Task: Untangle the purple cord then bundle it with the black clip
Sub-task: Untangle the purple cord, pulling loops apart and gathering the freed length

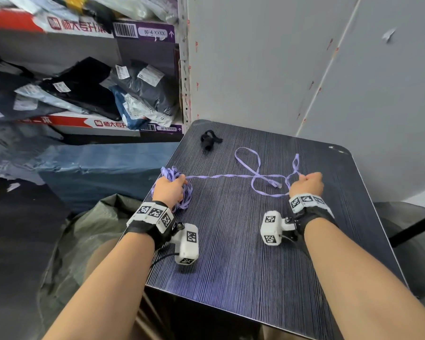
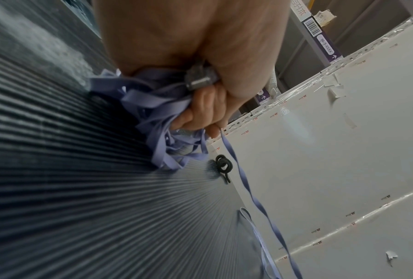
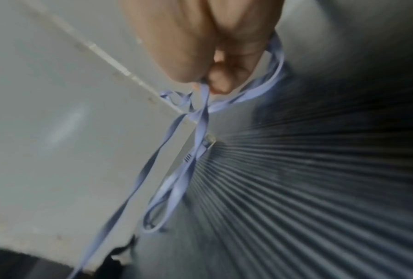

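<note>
The table [image 1: 255, 241] fills the lower centre; shelves [image 1: 84, 77] of parcels stand upper left. The left hand [image 1: 169, 190] clutches the tangled cord [image 1: 221, 176], the right hand [image 1: 307, 184] pinches one strand. The clip [image 1: 209, 139] lies free above.

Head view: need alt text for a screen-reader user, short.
Seen from above, a person's left hand grips a tangled wad of purple cord at a dark striped table's left edge, while the right hand holds a strand of it to the right. Loose loops and a connector end lie between the hands; the black clip sits untouched near the far edge.
</note>
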